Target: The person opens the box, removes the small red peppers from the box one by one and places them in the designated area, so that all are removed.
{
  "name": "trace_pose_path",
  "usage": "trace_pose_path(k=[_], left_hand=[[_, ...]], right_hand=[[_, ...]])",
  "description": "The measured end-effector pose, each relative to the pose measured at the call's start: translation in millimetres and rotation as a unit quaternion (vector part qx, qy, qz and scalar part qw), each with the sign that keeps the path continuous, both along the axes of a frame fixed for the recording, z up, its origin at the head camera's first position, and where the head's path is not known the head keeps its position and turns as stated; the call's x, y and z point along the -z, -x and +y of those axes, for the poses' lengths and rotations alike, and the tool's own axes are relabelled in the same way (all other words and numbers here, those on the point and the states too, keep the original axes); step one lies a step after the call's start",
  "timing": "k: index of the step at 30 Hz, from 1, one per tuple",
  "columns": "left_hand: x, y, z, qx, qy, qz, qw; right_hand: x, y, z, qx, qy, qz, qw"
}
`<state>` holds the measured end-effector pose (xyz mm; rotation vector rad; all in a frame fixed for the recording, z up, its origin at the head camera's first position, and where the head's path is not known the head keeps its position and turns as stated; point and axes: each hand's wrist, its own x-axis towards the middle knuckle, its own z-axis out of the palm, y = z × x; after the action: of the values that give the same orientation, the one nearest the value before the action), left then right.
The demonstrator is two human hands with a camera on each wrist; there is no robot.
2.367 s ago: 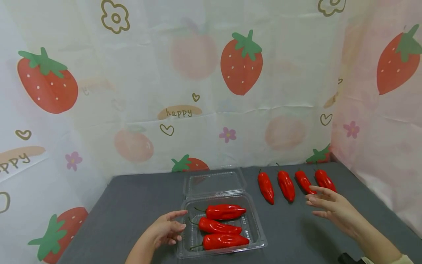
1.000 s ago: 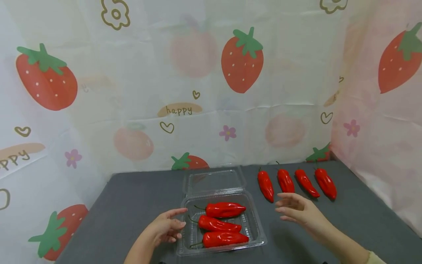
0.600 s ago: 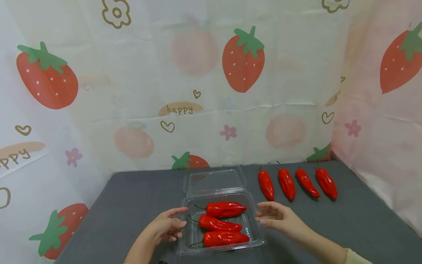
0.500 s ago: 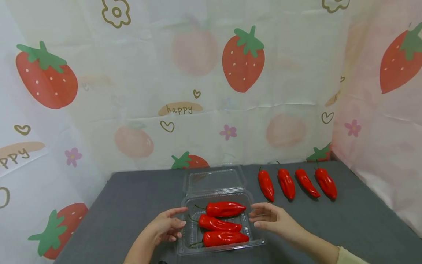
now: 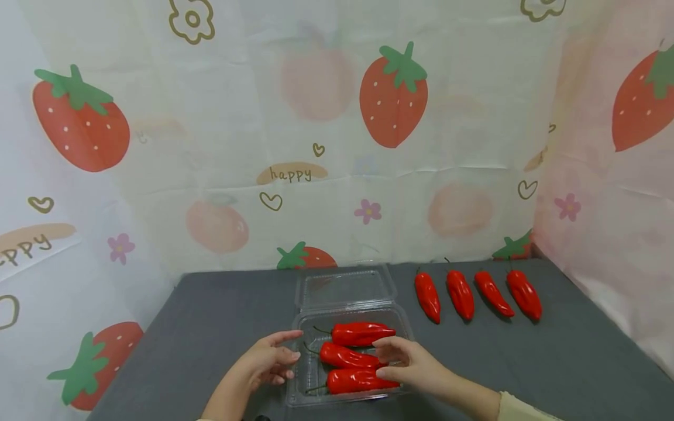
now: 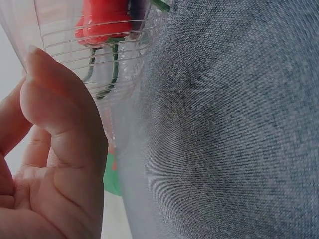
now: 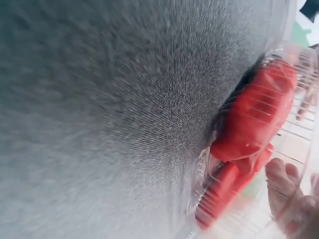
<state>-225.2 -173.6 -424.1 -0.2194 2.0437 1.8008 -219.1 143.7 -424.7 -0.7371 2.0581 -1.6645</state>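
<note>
3 glossy red elongated peppers point(image 5: 358, 334) lie in the clear plastic hinged box point(image 5: 314, 371) on the grey counter point(image 5: 226, 310); long axes left-right, stems left. Right hand point(image 5: 416, 365) nearer their tips, over the box's right side; peppers run leftward from its fingers, parted from thumb, nothing seen gripped; contact unclear. Left hand point(image 5: 265, 361) beside left wall, fingers loosely bent, no hold seen.

Soft, even, slightly dim light fills the head view, leaving small white glints on the red peppers point(image 5: 460, 295) and thin bright lines along the clear box point(image 5: 342, 400). Blur smears the right wrist view (pale haze included), while the left shows the bench point(image 6: 224, 114) weave crisply.
</note>
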Motion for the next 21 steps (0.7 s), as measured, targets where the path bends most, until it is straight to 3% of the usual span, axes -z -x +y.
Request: trace_pose_path(k=[7,14,18,21], left_hand=[[0.0,-0.9,2.2,0.007,-0.005,0.004,1.0],[0.4,-0.5,2.3,0.0,0.002,0.007,1.0],[0.9,-0.4,0.8,-0.001,0.004,0.007,1.0],[1.3,-0.5,0.2,0.002,0.002,0.008,1.0]], right_hand=[[6.2,4.3,-11.5,-0.018,-0.056,0.039,0.997],[9.8,7.7,-17.8,-0.05,-0.112,0.092,0.988],[11.0,7.1,-20.6,-0.05,-0.124,0.09,0.987],[12.1,5.4,-22.3,-0.043,-0.162,0.085,0.982]])
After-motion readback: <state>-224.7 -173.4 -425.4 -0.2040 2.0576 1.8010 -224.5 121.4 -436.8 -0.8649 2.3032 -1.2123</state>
